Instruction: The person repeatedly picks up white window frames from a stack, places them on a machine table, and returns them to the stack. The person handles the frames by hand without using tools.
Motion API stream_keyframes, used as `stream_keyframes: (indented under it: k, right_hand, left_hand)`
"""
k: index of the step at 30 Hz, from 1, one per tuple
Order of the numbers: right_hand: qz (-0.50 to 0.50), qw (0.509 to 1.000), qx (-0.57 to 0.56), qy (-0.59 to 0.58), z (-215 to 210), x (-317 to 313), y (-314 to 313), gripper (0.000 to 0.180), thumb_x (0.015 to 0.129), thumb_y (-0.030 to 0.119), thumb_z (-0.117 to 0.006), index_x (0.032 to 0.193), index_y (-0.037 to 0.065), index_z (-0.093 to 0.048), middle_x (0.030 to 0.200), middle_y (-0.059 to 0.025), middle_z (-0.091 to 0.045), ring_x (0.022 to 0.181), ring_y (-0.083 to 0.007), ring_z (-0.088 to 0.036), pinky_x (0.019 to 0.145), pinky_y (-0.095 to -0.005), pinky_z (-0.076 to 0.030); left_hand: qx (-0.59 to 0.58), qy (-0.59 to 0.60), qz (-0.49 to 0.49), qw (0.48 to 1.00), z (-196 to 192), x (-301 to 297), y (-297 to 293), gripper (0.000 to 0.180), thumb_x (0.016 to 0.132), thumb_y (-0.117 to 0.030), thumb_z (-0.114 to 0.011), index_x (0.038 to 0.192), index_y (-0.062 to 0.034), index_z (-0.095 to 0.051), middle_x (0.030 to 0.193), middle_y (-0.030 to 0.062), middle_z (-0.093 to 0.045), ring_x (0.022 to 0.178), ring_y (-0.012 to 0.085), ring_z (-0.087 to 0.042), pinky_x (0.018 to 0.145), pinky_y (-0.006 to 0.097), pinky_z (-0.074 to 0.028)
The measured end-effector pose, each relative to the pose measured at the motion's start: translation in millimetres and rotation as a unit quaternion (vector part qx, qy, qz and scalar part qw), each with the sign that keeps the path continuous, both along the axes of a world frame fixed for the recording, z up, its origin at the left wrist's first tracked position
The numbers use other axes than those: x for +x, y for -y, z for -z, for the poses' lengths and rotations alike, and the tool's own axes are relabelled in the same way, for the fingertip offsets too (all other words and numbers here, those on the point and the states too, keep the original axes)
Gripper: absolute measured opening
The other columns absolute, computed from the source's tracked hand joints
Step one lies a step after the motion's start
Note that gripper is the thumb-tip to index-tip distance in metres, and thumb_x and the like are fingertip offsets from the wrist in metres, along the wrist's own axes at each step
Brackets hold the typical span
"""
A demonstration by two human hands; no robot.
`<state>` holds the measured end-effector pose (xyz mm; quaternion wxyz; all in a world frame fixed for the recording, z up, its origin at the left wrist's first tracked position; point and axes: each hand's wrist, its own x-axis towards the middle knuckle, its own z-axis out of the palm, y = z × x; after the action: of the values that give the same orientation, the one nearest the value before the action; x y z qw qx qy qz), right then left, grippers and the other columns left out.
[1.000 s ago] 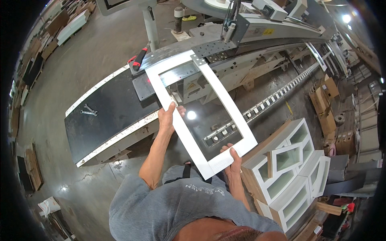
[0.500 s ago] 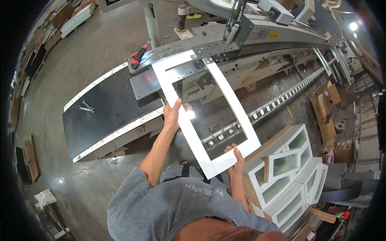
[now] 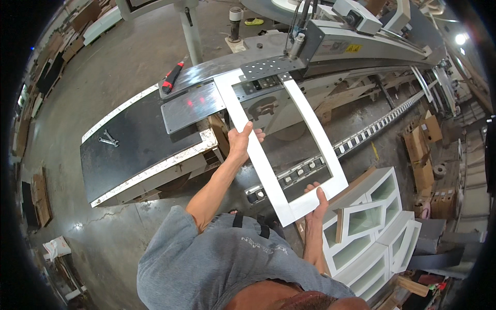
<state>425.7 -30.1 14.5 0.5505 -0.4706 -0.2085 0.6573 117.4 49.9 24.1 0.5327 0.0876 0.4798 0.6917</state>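
Two bare hands carry the white, rectangular open frame (image 3: 268,176), which lies across the middle of the view with its long sides leaning toward 11 o'clock. The left hand (image 3: 240,142), near the hub of the clock, pinches the long left rail, thumb on top and fingers curling below into the opening. The right hand (image 3: 316,205), at 4 o'clock, pinches the near short rail by its right corner in the same way.

At 12 o'clock the dark metal plate drilled with round holes (image 3: 268,67) overlaps the far rail; whether it presses on it cannot be told. The brushed-metal rectangular plate with red glints (image 3: 191,107), at 10 o'clock, lies just beside the left rail.

To do this well, the near end probably wants lifting level with the far end, since nothing but the hands seems to bear it. An even grip should spare the corner joints from twisting. The left thumb and fingers are best clear of the metal edges. The red-and-black handled tool (image 3: 172,78), between 10 and 11 o'clock, sits near enough that swinging the frame leftward could knock it.
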Motion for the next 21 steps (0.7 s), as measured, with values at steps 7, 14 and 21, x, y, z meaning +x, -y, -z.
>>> stream_keyframes:
  k: [7, 14, 21]
  right_hand:
    - [0.005, 1.000, 0.013, 0.000, 3, 47, -53, 0.041, 0.085, 0.022, -0.063, 0.116, -0.004, -0.055, 0.095, -0.0161, -0.065, 0.084, -0.0252, -0.063, 0.077, -0.0355, -0.052]
    - [0.018, 0.993, 0.012, -0.120, 26, 97, -103, 0.042, 0.086, 0.020, -0.062, 0.116, -0.008, -0.055, 0.099, -0.0206, -0.066, 0.086, -0.0281, -0.064, 0.079, -0.0394, -0.053]
    - [0.077, 0.984, 0.001, -0.161, 57, 158, -97, 0.054, 0.089, 0.043, -0.061, 0.117, -0.003, -0.056, 0.109, -0.0149, -0.063, 0.100, -0.0242, -0.059, 0.089, -0.0392, -0.047]
  left_hand:
    - [0.009, 0.004, 0.000, 1.000, 1, 46, -52, 0.035, 0.092, -0.018, -0.062, 0.105, 0.0112, -0.049, 0.092, 0.0267, -0.063, 0.075, 0.0332, -0.069, 0.062, 0.039, -0.061]
    - [0.015, -0.072, 0.023, 0.997, 13, 91, -109, 0.024, 0.091, -0.011, -0.060, 0.091, 0.0110, -0.051, 0.080, 0.0254, -0.065, 0.067, 0.0320, -0.068, 0.055, 0.041, -0.057]
    - [-0.087, -0.159, 0.003, 0.983, 4, 107, -159, 0.023, 0.094, -0.011, -0.058, 0.101, 0.0106, -0.053, 0.095, 0.0202, -0.065, 0.078, 0.0277, -0.066, 0.064, 0.040, -0.057]
